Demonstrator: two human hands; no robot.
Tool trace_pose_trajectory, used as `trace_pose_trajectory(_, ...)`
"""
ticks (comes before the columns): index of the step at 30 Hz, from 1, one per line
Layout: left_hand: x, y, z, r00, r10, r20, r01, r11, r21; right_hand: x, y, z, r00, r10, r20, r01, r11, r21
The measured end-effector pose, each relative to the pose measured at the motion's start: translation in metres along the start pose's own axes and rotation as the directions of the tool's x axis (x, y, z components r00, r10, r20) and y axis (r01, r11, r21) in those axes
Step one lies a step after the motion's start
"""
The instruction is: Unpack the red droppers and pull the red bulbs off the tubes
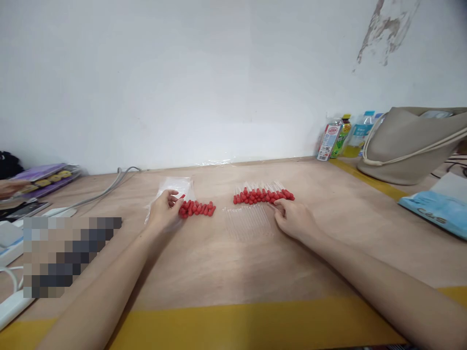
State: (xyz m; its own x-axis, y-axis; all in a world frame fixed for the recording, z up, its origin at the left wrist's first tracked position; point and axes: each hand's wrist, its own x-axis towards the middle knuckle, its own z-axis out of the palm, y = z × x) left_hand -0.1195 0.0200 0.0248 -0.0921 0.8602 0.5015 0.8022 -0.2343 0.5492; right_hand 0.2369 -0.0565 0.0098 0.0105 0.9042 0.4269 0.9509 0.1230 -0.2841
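My left hand (165,210) rests on the wooden table (219,262), its fingers curled in a pinch at the left end of a pile of loose red rubber bulbs (197,208). A clear plastic bag (175,187) lies under and behind that hand. My right hand (295,217) lies knuckles up, fingertips pinched at the near edge of a row of glass droppers with red bulbs (263,194). Between the hands lies a row of bare clear glass tubes (248,221). What each pinch holds is too small to name.
Several drink bottles (343,136) stand against the white wall at the back right, beside a beige bag (408,146). A blue packet (438,209) lies at the right. Cables, a power strip (10,301) and a purple tray (44,177) sit at the left. Yellow tape (237,325) edges the table front.
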Motion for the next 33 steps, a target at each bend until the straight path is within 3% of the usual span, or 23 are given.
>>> trace_pose_trajectory(4,0.000,0.001,0.001,0.993,-0.100,0.054,0.099,0.995,0.022,-0.001,-0.002,-0.001,0.999,-0.003,0.050,0.005,0.999,-0.037)
trace_pose_trajectory(9,0.001,0.005,-0.007,0.992,-0.125,-0.025,0.126,0.991,0.046,-0.003,-0.008,-0.002,0.996,0.011,0.083,-0.008,0.999,-0.039)
trace_pose_trajectory(12,0.001,0.010,-0.012,0.989,-0.088,-0.119,0.100,0.990,0.097,-0.004,-0.010,-0.002,0.996,0.033,0.084,-0.032,0.999,-0.007)
trace_pose_trajectory(15,-0.001,0.022,-0.009,0.985,0.030,-0.170,-0.005,0.989,0.147,-0.004,-0.012,-0.003,0.994,0.049,0.097,-0.055,0.997,0.058)
trace_pose_trajectory(18,-0.002,0.042,0.006,0.969,0.234,-0.073,-0.220,0.962,0.162,-0.004,-0.012,-0.003,0.991,0.067,0.116,-0.082,0.988,0.132)
trace_pose_trajectory(20,-0.001,0.059,0.020,0.933,0.357,0.042,-0.359,0.916,0.178,-0.004,-0.013,-0.002,0.989,0.076,0.127,-0.097,0.982,0.165)
trace_pose_trajectory(23,0.002,0.085,0.044,0.876,0.444,0.189,-0.473,0.869,0.149,-0.003,-0.013,0.001,0.988,0.076,0.138,-0.104,0.973,0.208)
trace_pose_trajectory(28,0.004,0.113,0.082,0.821,0.444,0.358,-0.475,0.880,-0.001,-0.003,-0.013,0.005,0.985,0.093,0.147,-0.125,0.964,0.233)
trace_pose_trajectory(33,0.005,0.120,0.104,0.830,0.432,0.353,-0.420,0.900,-0.114,-0.003,-0.014,0.004,0.986,0.089,0.141,-0.120,0.965,0.231)
